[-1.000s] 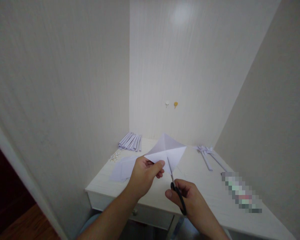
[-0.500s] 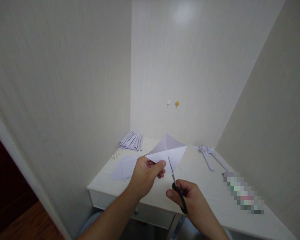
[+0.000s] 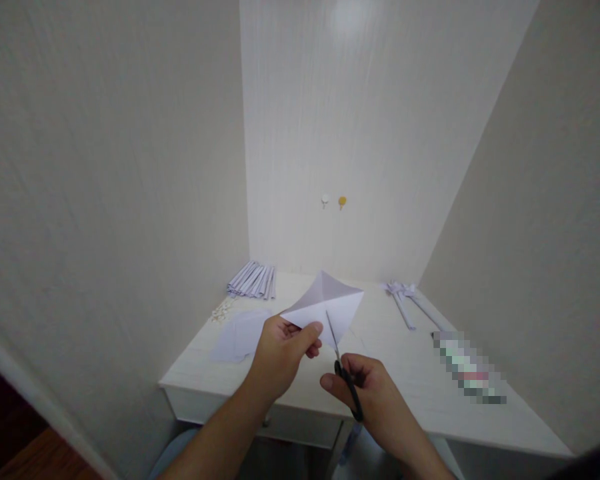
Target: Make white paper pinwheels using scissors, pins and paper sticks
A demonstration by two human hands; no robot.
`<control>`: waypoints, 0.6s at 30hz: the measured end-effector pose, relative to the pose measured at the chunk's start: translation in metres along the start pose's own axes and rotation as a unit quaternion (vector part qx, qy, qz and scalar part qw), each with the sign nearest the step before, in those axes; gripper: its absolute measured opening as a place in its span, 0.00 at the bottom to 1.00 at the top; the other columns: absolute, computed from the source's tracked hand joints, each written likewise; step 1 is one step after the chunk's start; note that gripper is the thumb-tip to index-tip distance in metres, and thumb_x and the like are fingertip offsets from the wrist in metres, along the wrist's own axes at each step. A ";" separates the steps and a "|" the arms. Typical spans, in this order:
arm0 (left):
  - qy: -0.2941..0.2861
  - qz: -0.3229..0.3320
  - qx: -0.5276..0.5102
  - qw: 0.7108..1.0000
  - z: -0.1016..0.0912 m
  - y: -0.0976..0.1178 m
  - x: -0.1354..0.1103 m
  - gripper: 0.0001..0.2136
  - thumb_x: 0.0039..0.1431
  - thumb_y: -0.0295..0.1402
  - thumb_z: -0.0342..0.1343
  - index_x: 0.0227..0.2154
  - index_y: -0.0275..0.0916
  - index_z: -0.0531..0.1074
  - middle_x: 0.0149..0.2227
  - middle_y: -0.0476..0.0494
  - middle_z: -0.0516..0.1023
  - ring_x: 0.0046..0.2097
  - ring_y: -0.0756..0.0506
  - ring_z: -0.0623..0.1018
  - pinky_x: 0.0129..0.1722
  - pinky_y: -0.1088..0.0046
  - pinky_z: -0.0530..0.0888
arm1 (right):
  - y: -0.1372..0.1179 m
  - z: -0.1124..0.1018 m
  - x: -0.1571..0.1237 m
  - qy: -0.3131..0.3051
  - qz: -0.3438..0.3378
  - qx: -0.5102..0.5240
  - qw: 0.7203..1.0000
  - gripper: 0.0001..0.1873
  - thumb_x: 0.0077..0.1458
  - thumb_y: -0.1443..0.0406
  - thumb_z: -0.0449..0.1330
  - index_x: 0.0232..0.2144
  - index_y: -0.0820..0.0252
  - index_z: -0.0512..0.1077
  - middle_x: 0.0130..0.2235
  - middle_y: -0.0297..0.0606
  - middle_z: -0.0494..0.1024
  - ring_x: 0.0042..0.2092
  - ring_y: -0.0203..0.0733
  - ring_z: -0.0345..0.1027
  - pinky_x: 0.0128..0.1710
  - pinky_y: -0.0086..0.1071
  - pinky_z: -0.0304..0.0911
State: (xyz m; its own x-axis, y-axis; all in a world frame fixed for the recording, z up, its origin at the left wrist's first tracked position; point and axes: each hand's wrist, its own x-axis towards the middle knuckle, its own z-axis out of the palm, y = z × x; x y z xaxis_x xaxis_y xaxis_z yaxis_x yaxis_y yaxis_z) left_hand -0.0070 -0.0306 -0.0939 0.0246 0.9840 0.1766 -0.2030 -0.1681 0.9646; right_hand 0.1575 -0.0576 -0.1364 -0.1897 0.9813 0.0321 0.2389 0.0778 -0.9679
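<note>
A creased square of white paper [image 3: 343,307] is pinched between the thumb and fingers of my left hand [image 3: 286,350], held above the table. My right hand [image 3: 375,390] grips black-handled scissors [image 3: 351,393] by their loops. The blades point up and away from me, lying at the near corner of the paper and reaching toward its centre. Whether both blades straddle the sheet cannot be made out. Left of my left hand, several flat white sheets [image 3: 235,333] lie on the table.
The white table [image 3: 400,400] is walled on three sides. Rolled paper tubes [image 3: 253,280] are bundled at the back left, beside small whitish pieces [image 3: 221,311]. Two paper pinwheel-like sticks [image 3: 405,310] lie at the back right, near a blurred-out item [image 3: 467,370]. Two hooks [image 3: 343,201] are on the back wall.
The camera view has turned slightly right, so everything sits a little further left in the picture. Both hands, paper and scissors keep nearly the same arrangement.
</note>
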 end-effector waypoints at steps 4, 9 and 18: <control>-0.008 -0.004 -0.001 1.000 0.004 0.000 0.002 0.11 0.45 0.38 0.67 0.21 0.34 0.77 0.18 0.46 0.77 0.22 0.49 0.74 0.24 0.74 0.73 | 0.001 -0.003 -0.001 0.006 0.012 0.019 1.000 0.32 0.43 0.42 0.70 0.18 0.54 0.56 0.21 0.24 0.52 0.26 0.33 0.43 0.26 0.32 0.40; -0.010 -0.007 -0.006 1.000 0.007 -0.003 0.003 0.11 0.45 0.37 0.67 0.23 0.33 0.77 0.18 0.46 0.78 0.22 0.49 0.75 0.24 0.74 0.74 | 0.000 -0.004 -0.003 0.018 0.017 0.044 0.999 0.32 0.42 0.44 0.72 0.18 0.54 0.56 0.20 0.23 0.52 0.25 0.32 0.43 0.25 0.32 0.40; -0.011 -0.005 -0.011 1.000 0.007 -0.004 0.002 0.10 0.46 0.37 0.67 0.23 0.33 0.78 0.19 0.46 0.78 0.22 0.49 0.74 0.24 0.74 0.74 | 0.000 -0.003 -0.003 0.025 0.010 0.049 0.998 0.31 0.42 0.46 0.73 0.18 0.55 0.57 0.20 0.23 0.52 0.25 0.32 0.43 0.25 0.31 0.39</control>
State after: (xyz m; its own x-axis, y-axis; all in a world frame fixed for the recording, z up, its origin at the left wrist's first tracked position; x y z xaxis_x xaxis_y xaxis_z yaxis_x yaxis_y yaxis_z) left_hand 0.0006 -0.0279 -0.0965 0.0482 0.9841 0.1707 -0.2234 -0.1559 0.9622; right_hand 0.1606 -0.0597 -0.1357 -0.1368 0.9903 0.0227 0.1465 0.0429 -0.9883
